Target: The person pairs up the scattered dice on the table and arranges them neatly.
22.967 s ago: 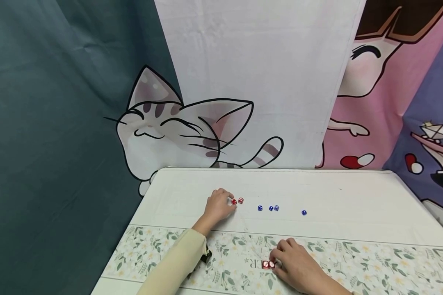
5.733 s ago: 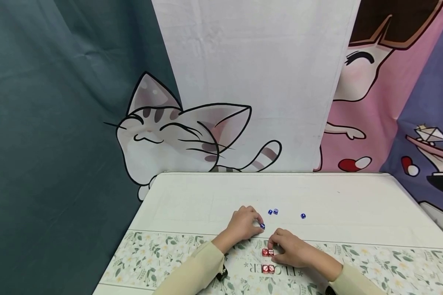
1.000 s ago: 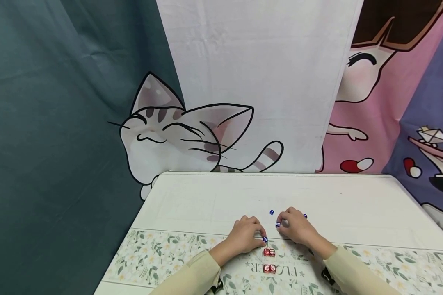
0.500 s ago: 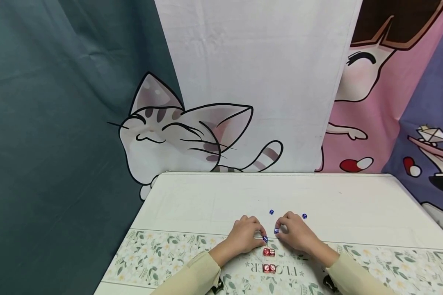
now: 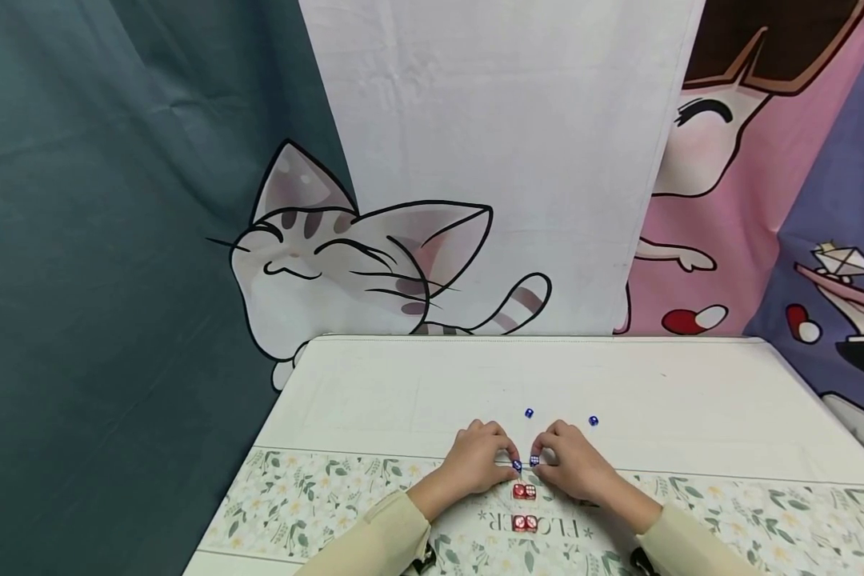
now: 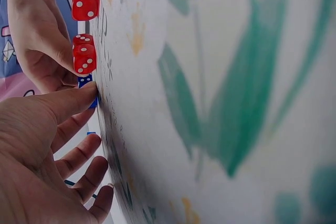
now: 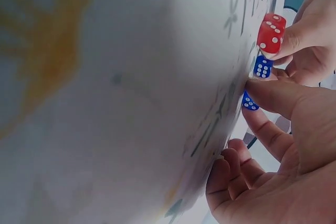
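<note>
On the table, my left hand (image 5: 478, 456) pinches a blue die (image 5: 517, 466) between thumb and forefinger. Facing it, my right hand (image 5: 572, 460) pinches another blue die (image 5: 534, 461), a small gap to the right of the first. Just nearer than these sits a side-by-side pair of red dice (image 5: 524, 492). A second red pair (image 5: 525, 524) lies nearer still, over the printed lettering. From the right wrist, the right hand's blue die (image 7: 250, 102) shows white pips partly hidden by the thumb; the left hand's blue die (image 7: 263, 66) is beyond it.
Farther back lie two loose blue dice, one (image 5: 529, 413) behind the hands and one (image 5: 594, 421) to the right. The white table (image 5: 374, 384) has a floral band (image 5: 734, 520) across its near part. Printed curtains (image 5: 504, 160) hang behind its far edge.
Over the last second my right hand has brought its blue die nearer and leftward, beside the left hand's die. My left hand has stayed put. Earlier, one red pair was assembled behind the other.
</note>
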